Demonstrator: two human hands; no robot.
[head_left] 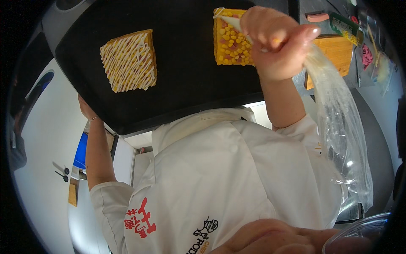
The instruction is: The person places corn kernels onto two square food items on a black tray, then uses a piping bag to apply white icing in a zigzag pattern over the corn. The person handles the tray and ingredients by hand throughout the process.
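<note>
My right hand [277, 44] is closed around a clear piping bag [342, 122] with creamy white sauce in its narrow end. The bag's tip points at the upper left corner of a square bread slice [226, 46] topped with corn kernels and pink bits. A short white line of sauce lies at that corner, and my hand covers the slice's right side. On the same black baking tray [182, 63], to the left, sits another square slice [129, 61] covered in diagonal white sauce lines. At the tray's left edge is my left hand [86, 108]; its fingers are hidden.
Right of the tray lie a wooden board [334, 55], a green and yellow package [344, 27], a pink sausage piece [318, 17] and a pink crumpled item [367, 56]. A blue container [80, 150] stands lower left.
</note>
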